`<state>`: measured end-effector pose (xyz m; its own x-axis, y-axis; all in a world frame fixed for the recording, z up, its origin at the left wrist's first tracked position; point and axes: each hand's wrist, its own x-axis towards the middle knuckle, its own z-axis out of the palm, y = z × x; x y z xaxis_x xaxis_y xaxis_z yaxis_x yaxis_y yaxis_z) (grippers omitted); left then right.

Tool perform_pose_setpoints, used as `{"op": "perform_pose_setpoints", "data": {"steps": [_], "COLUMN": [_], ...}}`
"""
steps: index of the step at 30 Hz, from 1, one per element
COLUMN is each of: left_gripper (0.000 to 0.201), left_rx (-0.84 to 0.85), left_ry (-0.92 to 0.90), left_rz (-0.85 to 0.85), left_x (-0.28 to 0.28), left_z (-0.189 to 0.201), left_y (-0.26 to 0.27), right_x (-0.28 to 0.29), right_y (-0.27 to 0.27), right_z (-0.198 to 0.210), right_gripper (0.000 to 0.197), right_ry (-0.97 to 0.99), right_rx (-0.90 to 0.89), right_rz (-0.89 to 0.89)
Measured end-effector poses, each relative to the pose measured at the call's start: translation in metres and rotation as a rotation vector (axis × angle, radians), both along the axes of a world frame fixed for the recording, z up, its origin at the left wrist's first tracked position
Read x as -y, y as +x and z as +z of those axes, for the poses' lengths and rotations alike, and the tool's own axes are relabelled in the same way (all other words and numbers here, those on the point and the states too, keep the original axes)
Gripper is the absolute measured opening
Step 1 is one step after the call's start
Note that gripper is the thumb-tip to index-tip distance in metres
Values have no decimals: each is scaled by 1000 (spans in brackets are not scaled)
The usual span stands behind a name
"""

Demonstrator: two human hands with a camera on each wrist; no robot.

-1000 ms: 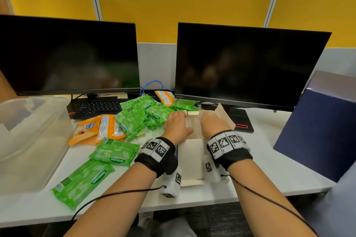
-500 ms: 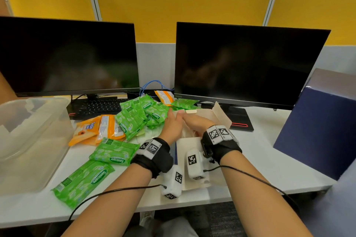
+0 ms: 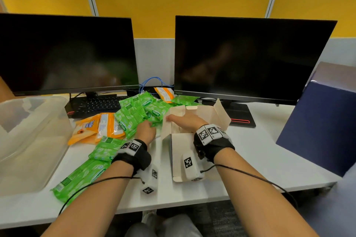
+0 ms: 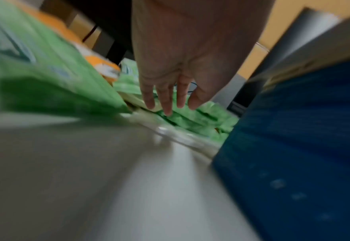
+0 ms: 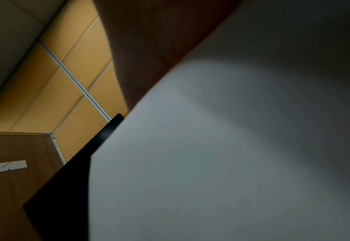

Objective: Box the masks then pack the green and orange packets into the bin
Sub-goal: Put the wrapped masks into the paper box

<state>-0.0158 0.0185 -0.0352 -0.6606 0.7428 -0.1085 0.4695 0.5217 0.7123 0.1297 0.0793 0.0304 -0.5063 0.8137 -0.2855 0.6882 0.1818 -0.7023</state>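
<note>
The right hand (image 3: 185,121) is lying inside the open beige cardboard box (image 3: 212,115), its finger state hidden. The left hand (image 3: 145,131), fingers straight and empty, is reaching toward green plastic packets (image 3: 133,115); the light box could tip if nudged.

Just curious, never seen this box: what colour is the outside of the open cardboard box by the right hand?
Dark blue outside, on the open cardboard box; clearest in the left wrist view.

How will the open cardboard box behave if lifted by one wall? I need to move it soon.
The cardboard box looks thin-walled, so it would probably flex. Its open flaps would likely swing loosely. It seems light, so it may well slide on the smooth white desk.
</note>
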Motion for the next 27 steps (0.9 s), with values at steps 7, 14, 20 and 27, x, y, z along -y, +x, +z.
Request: {"op": "perform_pose_setpoints", "data": {"steps": [7,14,20,27], "left_gripper": [82,38,28,30], "left_rx": [-291,-635,-633,-379], "left_ry": [-467,-563,-458,14], "left_rz": [-199,-281,-366,-66], "left_x": [-13,-15,-13,6], "left_z": [-30,-8,7,66], "left_y": [-4,2,9,-5], "right_x": [-1,0,1,4], "right_y": [-2,-2,-1,0], "right_z": [-3,-3,-1,4], "right_gripper": [85,87,86,83], "right_ry": [39,48,36,-7], "right_rx": [2,11,3,0], "right_rz": [16,17,15,2]}}
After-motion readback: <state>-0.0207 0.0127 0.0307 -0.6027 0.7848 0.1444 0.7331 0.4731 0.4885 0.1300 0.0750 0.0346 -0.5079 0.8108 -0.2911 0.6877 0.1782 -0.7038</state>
